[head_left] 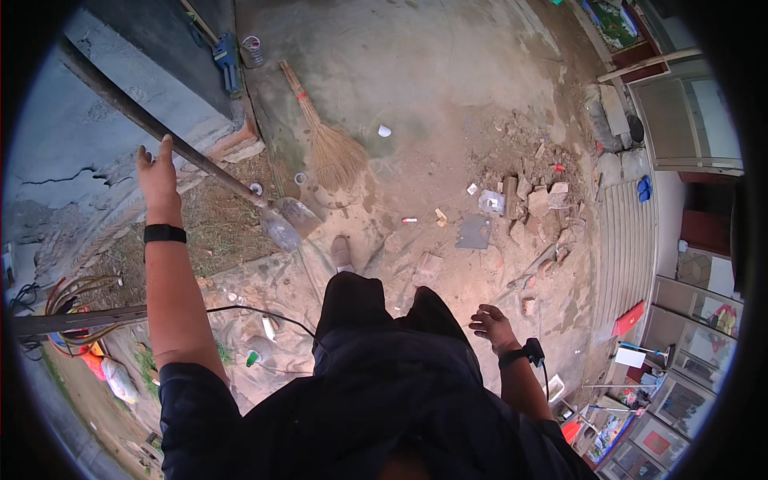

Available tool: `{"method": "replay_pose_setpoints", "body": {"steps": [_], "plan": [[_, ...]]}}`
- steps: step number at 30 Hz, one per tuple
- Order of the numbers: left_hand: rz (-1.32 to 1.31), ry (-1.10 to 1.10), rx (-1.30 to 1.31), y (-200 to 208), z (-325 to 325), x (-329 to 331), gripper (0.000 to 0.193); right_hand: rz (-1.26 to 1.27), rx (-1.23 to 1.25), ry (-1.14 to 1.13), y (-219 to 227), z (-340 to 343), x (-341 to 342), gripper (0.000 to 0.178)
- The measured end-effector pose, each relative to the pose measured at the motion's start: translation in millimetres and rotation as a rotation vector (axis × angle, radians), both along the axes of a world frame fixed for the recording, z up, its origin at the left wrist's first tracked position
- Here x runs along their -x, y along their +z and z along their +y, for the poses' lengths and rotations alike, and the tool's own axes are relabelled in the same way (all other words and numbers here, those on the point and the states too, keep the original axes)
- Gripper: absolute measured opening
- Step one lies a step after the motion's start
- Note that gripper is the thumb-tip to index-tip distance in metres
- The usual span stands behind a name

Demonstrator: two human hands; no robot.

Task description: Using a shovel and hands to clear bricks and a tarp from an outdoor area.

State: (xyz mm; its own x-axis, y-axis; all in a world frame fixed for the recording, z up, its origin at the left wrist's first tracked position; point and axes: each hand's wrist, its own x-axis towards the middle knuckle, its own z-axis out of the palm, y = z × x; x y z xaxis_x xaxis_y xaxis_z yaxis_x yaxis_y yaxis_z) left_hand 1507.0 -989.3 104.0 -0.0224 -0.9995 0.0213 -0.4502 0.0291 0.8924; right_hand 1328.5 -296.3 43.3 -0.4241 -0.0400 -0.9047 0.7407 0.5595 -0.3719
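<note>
Shovel (292,226): it slants across your upper left, its metal blade down on the ground ahead of your shoe (342,253) and its long wooden handle (210,167) rising toward the left past the cracked blue-grey wall (120,140).
Left hand (158,180): your arm is stretched out toward that handle; the fingers are extended and parted rather than wrapped around it. One fingertip overlaps the shaft in this view, but you cannot tell from here whether it touches.
Right hand (494,329): held low by your right side, fingers loosely bent and unclenched, grasping nothing visible. The nearest things are the bare ground beneath it and a brick piece (528,306) just to its right.
Wrists: a black band (165,233) circles your left one; a black strap with a small device (531,350) sits on your right.
Straw broom (336,154): it lies beyond the shovel blade, bristles toward you, its handle pointing up and away, with a red tie around it.
White cup (385,130): on the ground just right of the bristles.
Rubble (538,202): broken bricks and stones spread over the ground ahead and to your right, with a jagged grey sheet (474,233) lying at the near edge.
Black cable (264,311): it curves from your left side to your clothing.
Coiled hoses (72,300): bundled at the far left, near a dark beam (88,320).
</note>
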Motion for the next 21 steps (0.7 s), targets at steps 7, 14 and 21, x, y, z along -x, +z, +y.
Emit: {"method": "replay_pose_setpoints", "body": {"steps": [7, 14, 21], "plan": [[0.116, 0.006, 0.082, -13.8, -114.9, 4.3, 0.084, 0.024, -0.023, 0.002, 10.2, -62.3, 13.3, 0.046], [0.091, 0.034, 0.071, -6.5, -141.5, 12.7, 0.039, -0.015, -0.018, -0.029, 8.8, -74.8, 17.2, 0.049], [0.207, -0.041, 0.108, 8.0, -80.0, 3.6, 0.029, -0.032, -0.017, -0.011, -2.3, -79.8, 48.8, 0.048]]}}
